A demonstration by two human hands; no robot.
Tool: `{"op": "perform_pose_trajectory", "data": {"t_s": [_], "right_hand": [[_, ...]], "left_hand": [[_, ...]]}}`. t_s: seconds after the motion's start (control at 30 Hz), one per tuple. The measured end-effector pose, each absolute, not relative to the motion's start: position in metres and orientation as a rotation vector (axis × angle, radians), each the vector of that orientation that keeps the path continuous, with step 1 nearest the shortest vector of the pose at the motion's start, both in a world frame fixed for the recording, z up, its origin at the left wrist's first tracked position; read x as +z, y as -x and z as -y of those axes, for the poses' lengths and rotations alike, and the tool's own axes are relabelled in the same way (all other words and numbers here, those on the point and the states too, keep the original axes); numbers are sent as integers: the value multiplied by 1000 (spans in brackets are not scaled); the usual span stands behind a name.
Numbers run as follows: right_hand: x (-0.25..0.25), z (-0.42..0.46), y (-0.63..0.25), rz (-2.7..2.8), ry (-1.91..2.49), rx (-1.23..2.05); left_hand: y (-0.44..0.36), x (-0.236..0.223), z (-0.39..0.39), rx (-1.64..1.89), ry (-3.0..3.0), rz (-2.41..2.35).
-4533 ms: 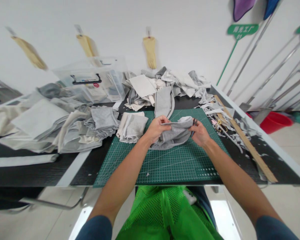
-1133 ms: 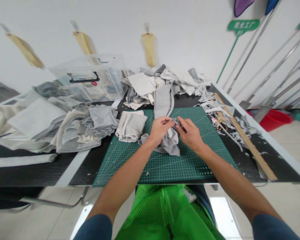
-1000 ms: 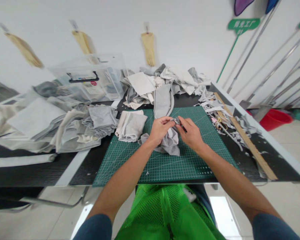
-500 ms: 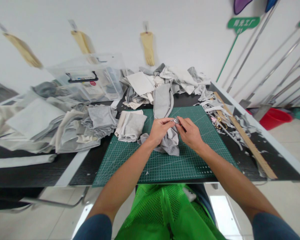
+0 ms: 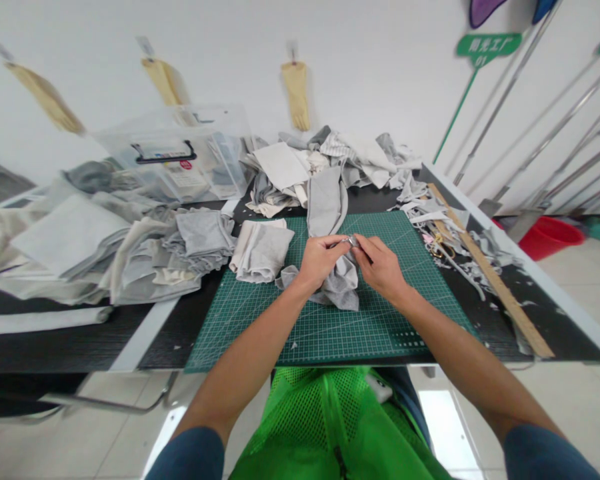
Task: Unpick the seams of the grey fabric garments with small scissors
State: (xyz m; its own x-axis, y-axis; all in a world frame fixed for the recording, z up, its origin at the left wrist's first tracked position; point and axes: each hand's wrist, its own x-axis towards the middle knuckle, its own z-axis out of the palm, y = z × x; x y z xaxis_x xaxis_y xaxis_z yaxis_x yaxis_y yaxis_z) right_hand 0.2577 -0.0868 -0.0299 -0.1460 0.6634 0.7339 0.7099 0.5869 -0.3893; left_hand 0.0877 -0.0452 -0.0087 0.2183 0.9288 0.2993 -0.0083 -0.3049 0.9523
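My left hand (image 5: 321,259) is closed in a pinch, with grey cloth (image 5: 341,283) bunched beneath its fingers and trailing toward me. Fingertip to fingertip with it, my right hand (image 5: 380,261) pinches a small silvery metal piece (image 5: 352,241), whose exact kind is too small to make out. Beyond my hands, a long grey strip of fabric (image 5: 325,200) runs from the rear pile onto the green cutting mat (image 5: 395,313). To the left of my left hand lies a folded stack of cream and grey cloth (image 5: 265,252).
Fabric heaps lie at left (image 5: 80,233) and at the back (image 5: 285,167). A clear plastic box (image 5: 225,167) stands behind the left heap. On the right are a wooden ruler (image 5: 500,287), scissors (image 5: 437,248) and scraps. A red bucket (image 5: 553,240) is on the floor.
The metal piece has shifted very slightly to the right between my fingertips. Both hands otherwise stay in place over the mat.
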Motion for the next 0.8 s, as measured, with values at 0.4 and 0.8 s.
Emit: {"op": "perform_pose_trajectory", "data": {"t_s": [0.4, 0.8], "right_hand": [[-26, 89, -257, 1872, 1101, -29], [-22, 86, -267, 1530, 1211, 429]], "left_hand": [[-86, -8, 45, 1230, -1550, -905], [-88, -8, 45, 1175, -1366, -817]]}}
